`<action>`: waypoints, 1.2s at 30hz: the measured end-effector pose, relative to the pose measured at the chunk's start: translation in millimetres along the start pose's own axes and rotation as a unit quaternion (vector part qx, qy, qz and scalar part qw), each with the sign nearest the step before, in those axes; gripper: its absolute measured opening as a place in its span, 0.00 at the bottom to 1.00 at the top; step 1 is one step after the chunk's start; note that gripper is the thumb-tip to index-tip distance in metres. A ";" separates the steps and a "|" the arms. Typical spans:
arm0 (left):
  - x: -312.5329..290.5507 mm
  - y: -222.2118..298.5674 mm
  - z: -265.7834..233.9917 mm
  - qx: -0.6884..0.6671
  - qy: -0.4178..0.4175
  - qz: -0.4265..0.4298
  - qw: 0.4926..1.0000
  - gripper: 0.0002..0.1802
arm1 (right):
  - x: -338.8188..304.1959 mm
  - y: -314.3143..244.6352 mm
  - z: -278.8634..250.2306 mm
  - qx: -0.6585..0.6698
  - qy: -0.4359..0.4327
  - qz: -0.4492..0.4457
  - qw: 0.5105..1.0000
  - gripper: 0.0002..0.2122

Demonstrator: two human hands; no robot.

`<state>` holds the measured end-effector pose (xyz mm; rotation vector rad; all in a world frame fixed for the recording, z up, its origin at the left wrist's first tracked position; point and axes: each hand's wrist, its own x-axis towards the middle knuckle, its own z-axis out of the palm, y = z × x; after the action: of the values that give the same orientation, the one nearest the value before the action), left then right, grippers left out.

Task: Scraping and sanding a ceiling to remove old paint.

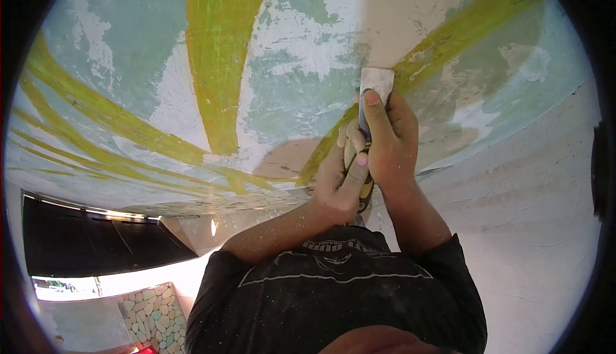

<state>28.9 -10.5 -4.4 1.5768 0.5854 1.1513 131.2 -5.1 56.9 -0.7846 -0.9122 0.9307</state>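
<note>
Worn paint in pale green, white and yellow covers the broad painted surface (308,103) that the person faces, with beige patches showing where the colour is missing. Nearest is the person's dark shirt (340,290), speckled with pale dust and printed with a white line across it. Just beyond it, both hands hold one scraper (378,77). Its left hand hold is low: the left hand (337,184) has its fingers curled closely around the yellow-and-black handle (366,191), probably to steer and drive it. Higher up, the right hand (393,132) pinches narrowly, thumb laid flat along the blade and fingers behind it, likely to stiffen the metal and press its edge evenly. That edge appears to meet the paint beside a diagonal yellow band (475,23), though exact contact is hard to tell.

Counted up: two hands, one scraper, one diagonal band at right and one wide upright band (221,52) left of the hands; thinner stripes at far left crowd too closely to count surely. Farther off are one pale wall (532,225) at right, one dark panel (96,238) and one stone-patterned panel (154,315) at lower left.
</note>
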 end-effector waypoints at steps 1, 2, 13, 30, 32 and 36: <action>4.5 3.0 -1.1 -0.058 -0.010 0.017 0.998 0.20 | -1.3 2.9 -1.5 0.000 0.000 0.000 1.000 0.11; 0.8 -5.3 -3.6 -0.057 -0.011 0.019 0.998 0.20 | -3.6 7.3 -5.6 -0.028 0.014 0.018 0.999 0.10; -3.7 -7.0 -3.5 -0.029 -0.036 -0.060 0.997 0.22 | -2.1 7.3 -9.8 -0.046 0.047 -0.030 0.997 0.10; -8.4 -20.2 11.8 -0.034 -0.033 -0.071 0.996 0.27 | -18.1 7.9 -27.3 0.033 0.130 0.000 0.991 0.18; -12.3 -18.8 6.9 -0.008 -0.031 -0.069 0.997 0.29 | -21.6 5.6 -36.5 0.055 0.136 -0.027 0.989 0.20; -9.5 -18.8 3.1 0.138 -0.052 -0.010 0.989 0.36 | -19.3 -1.1 -37.6 0.067 0.135 -0.050 0.987 0.24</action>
<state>31.1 -13.5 -25.3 1.8498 0.7142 0.9971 159.5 -29.3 36.9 -0.7219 -0.6383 0.7671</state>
